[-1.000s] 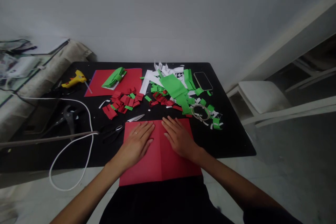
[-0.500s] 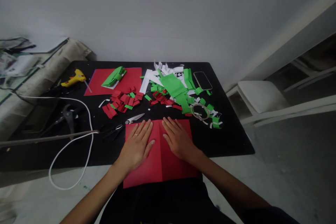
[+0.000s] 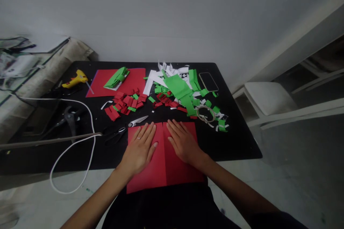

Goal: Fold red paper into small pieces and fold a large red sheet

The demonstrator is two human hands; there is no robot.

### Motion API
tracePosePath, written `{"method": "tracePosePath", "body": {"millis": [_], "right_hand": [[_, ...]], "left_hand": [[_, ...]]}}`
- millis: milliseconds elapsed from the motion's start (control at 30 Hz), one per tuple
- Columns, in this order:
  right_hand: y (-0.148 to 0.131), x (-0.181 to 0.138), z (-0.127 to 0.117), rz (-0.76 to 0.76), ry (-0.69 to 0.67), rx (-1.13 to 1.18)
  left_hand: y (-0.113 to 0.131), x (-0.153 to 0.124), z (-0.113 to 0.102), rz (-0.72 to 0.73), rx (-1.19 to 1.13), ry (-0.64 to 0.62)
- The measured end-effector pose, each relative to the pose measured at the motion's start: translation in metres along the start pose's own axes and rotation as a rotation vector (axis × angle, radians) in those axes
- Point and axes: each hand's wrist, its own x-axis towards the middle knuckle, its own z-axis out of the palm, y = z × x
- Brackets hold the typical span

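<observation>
A red sheet of paper [image 3: 154, 177] with a crease down its middle lies at the front edge of the black table, its near part reaching over the edge toward my lap. Flat on the left half rests my left hand [image 3: 139, 150], fingers stretched out, a ring on one finger. My right hand [image 3: 184, 145] presses the right half the same way, its fingers extended near the crease. Just beyond the sheet's far left corner lie scissors [image 3: 131, 124] with dark handles, blades pointing right.
Small red paper pieces [image 3: 125, 103] and green paper scraps [image 3: 178, 87] cover the table's middle. A yellow glue gun [image 3: 76, 79], pliers [image 3: 71, 120] and a looped white cable [image 3: 92, 125] are at left. A phone [image 3: 209, 82] and a tape ring [image 3: 205, 113] lie at right.
Both hands stay flat on the red sheet in almost the same place. The view has shifted very slightly; nothing else visibly moved.
</observation>
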Motion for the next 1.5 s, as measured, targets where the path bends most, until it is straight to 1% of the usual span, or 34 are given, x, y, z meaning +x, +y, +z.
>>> {"method": "tracePosePath", "body": {"millis": [233,367,533,633,800,933,1000,1067,1200,1500], "right_hand": [[0.001,-0.001,0.002,0.011,0.028,0.014],[0.003,-0.002,0.002,0.051,0.047,0.015],[0.004,-0.004,0.002,0.055,0.036,0.021],[0.006,-0.002,0.003,0.05,0.041,0.027],[0.014,0.009,0.0,0.022,0.12,0.033],[0.008,0.009,-0.006,0.033,0.184,0.03],[0.002,0.003,-0.007,0.04,0.155,0.041],[-0.003,-0.004,-0.005,0.039,0.09,0.027],[-0.003,-0.012,0.0,0.092,0.011,-0.033],[0.01,-0.016,0.0,0.083,0.0,-0.063]], "left_hand": [[0.0,-0.002,0.0,-0.009,0.013,0.022],[-0.001,-0.005,0.001,-0.055,0.03,0.052],[-0.003,-0.005,0.002,-0.057,0.015,0.051],[-0.003,-0.004,-0.001,-0.059,-0.002,0.05],[0.005,-0.008,-0.011,-0.023,-0.035,0.037],[0.013,-0.017,-0.007,-0.003,0.022,0.024],[0.013,-0.019,-0.002,-0.021,0.057,0.04],[0.012,-0.018,0.002,-0.035,0.082,0.052],[0.008,-0.014,0.003,-0.027,0.113,0.062],[0.0,-0.016,-0.001,-0.007,0.142,0.048]]}}
